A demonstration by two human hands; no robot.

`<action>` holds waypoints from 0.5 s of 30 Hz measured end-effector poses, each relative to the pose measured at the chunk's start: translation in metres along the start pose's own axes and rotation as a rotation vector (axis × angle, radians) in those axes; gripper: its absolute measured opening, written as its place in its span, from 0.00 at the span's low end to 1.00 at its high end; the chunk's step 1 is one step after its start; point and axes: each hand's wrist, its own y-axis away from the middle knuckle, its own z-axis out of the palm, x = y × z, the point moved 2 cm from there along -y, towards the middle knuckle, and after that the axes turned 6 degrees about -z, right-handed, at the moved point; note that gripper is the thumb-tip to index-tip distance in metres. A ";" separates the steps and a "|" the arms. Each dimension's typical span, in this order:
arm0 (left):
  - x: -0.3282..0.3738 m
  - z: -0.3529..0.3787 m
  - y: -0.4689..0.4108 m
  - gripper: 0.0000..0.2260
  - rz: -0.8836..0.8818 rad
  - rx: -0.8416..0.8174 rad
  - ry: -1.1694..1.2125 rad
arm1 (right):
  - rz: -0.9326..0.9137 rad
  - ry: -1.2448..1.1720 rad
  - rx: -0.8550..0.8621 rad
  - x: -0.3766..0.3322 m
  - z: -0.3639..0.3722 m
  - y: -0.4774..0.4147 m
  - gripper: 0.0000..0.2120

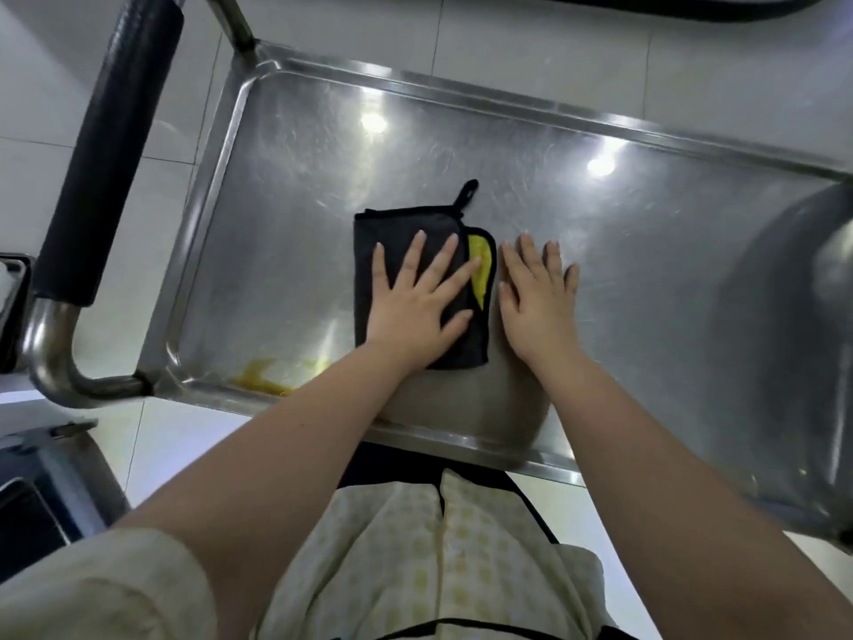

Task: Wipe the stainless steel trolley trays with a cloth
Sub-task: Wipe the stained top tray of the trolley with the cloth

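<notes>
Head view: stainless steel tray point(646, 214) fills the centre of the frame. One folded dark cloth point(415, 233) with a yellow inner face lies at its middle. Left hand point(417, 300) is pressed flat on the cloth, fingers spread. Right hand point(537, 297) lies flat on bare steel just beside the cloth, grasping nothing. Yellow residue point(272, 374) sits in the tray's lower-left corner, near the padded trolley handle point(108, 145).

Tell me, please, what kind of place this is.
Probably a commercial kitchen or canteen, though I cannot be sure: a stainless steel trolley tray with a padded push handle, a white tiled floor, and a yellowish smear like spilled food.
</notes>
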 end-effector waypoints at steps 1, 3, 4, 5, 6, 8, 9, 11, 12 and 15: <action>0.008 0.000 -0.002 0.29 0.002 0.004 0.006 | 0.023 0.016 0.010 0.008 -0.001 0.011 0.25; 0.020 0.000 -0.003 0.29 -0.004 0.003 0.004 | 0.086 0.110 0.019 0.017 0.004 0.040 0.26; 0.027 0.001 -0.003 0.29 0.017 0.000 -0.010 | 0.092 0.150 0.015 0.017 0.009 0.051 0.27; 0.036 0.001 0.000 0.29 0.055 -0.009 -0.026 | 0.089 0.173 0.012 0.017 0.013 0.059 0.27; 0.046 0.002 0.004 0.29 0.092 -0.020 -0.037 | 0.083 0.184 0.013 0.017 0.017 0.062 0.27; 0.057 0.004 0.014 0.29 0.104 -0.022 -0.029 | 0.076 0.186 0.022 0.017 0.018 0.060 0.27; 0.058 0.004 0.017 0.29 0.091 -0.015 -0.013 | 0.075 0.180 0.029 0.017 0.018 0.059 0.27; 0.051 0.002 0.022 0.28 0.080 -0.016 0.018 | 0.078 0.166 0.040 0.017 0.018 0.059 0.27; 0.042 0.002 0.026 0.28 0.076 -0.019 0.020 | 0.084 0.169 0.037 0.017 0.019 0.060 0.27; -0.004 0.003 0.045 0.29 0.017 -0.021 -0.005 | 0.118 0.156 0.023 0.016 0.018 0.058 0.27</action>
